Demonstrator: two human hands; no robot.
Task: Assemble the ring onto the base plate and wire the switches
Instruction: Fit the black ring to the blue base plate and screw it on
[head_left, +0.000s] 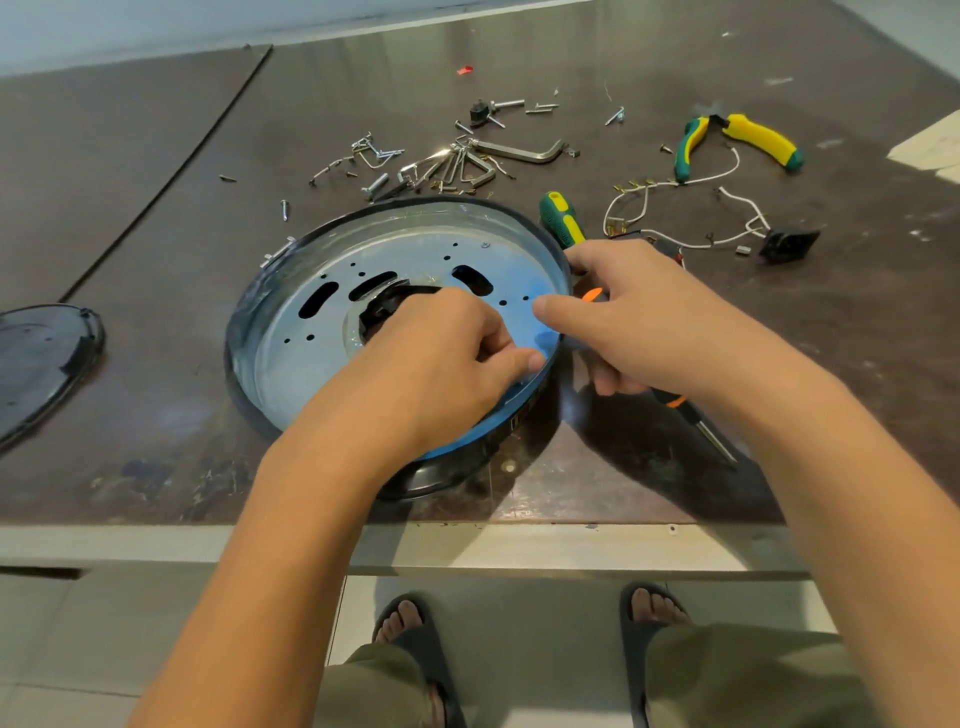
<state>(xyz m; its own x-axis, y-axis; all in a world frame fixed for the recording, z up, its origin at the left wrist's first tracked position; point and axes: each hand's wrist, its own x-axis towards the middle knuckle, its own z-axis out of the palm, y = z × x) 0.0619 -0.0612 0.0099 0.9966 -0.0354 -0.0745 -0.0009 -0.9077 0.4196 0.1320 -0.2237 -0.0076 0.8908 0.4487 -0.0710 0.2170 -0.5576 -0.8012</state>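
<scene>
Gripping screwdriver (671, 398) in right hand (660, 317), left hand (441, 364) curled at ring (249, 306) rim, contents unclear

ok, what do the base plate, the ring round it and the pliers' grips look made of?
Base plate: looks like thin sheet metal, bright plated finish; punched slots and holes, bluish sheen.
Ring: dark edge, mirror-like inner wall; probably metal, though the black edge could be plastic or paint.
Pliers' grips: likely moulded plastic or rubber; yellow with green ends, dull surface.

On the table (156, 156) the ring (235, 332) sits centre, with screws (447, 166) behind it. Pliers (756, 136) and a wired switch (787, 243) lie right-rear, and a lid (41, 364) far left.
</scene>
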